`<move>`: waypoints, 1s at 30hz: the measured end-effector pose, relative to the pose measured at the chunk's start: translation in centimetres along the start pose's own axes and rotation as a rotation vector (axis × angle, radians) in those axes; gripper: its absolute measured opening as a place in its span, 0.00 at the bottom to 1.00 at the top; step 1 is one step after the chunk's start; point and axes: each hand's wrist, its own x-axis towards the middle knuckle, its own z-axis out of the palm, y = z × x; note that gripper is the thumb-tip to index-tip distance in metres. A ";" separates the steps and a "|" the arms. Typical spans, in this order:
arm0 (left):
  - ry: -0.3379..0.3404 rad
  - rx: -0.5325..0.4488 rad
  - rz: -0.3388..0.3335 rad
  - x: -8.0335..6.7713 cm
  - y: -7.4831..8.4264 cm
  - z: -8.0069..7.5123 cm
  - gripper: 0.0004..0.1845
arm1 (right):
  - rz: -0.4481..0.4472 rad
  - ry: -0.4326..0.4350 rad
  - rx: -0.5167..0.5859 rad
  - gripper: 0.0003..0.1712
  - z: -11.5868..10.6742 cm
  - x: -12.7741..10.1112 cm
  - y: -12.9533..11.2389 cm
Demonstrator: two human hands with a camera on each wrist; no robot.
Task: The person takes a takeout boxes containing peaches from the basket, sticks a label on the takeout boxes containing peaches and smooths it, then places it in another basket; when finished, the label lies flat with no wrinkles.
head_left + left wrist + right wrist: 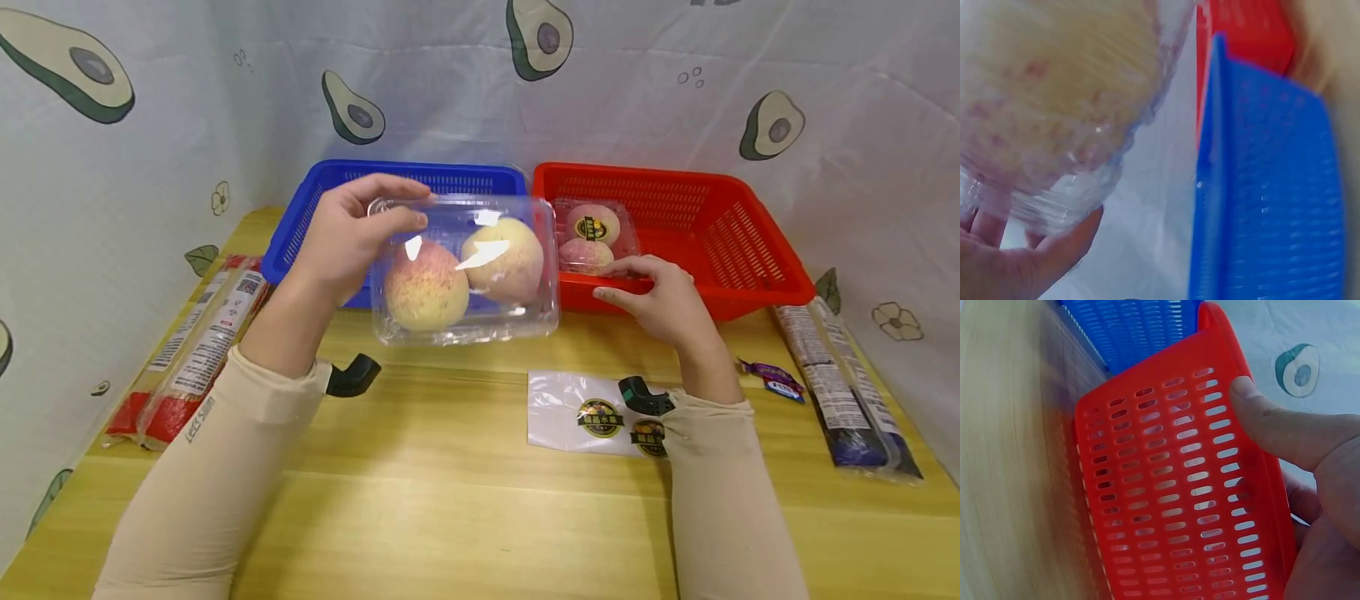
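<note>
The left hand holds a clear plastic clamshell w/ two peaches inside, lifted off the table in front of the blue basket; fingers curl over the box's top left corner, thumb underneath per the left wrist view, so it's a one-corner pinch. The right hand rests on the near rim of the red basket, thumb pressed on the outer wall, other fingers over the rim inside, so clamped on the rim. A second, labelled clamshell already sits in the red basket, just beside that hand. On the table: a sticker sheet near the right forearm, long packets at the left edge, more at the right. Risks, as I judge them: the box is held at one end only and the peaches are heavy vs the thin plastic, so it could tilt, flex or pop open and spill fruit. If it swings right, it may knock the red basket rim or the right hand. Pulling on the rim could also tip or slide the light basket
</note>
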 end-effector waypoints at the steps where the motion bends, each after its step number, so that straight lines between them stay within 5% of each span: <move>1: -0.033 -0.019 -0.011 -0.7 -0.5 0.0 0.10 | 0.001 -0.001 0.001 0.25 0.0 0.0 0.0; 8: -0.221 -0.043 -0.215 -4.4 -4.8 -0.8 0.11 | -0.024 0.000 0.010 0.24 0.3 0.1 -0.1; 14: -0.277 -0.058 -0.349 -4.8 -7.0 -1.5 0.13 | -0.015 0.003 0.010 0.24 0.0 0.0 -0.2; 24: -0.345 0.085 -0.385 -4.0 -8.7 -2.9 0.22 | 0.000 0.024 -0.022 0.24 -0.2 -0.4 -0.4; 30: -0.426 0.226 -0.352 -3.9 -9.8 -3.7 0.23 | -0.046 0.007 -0.138 0.26 -0.5 -0.4 -1.3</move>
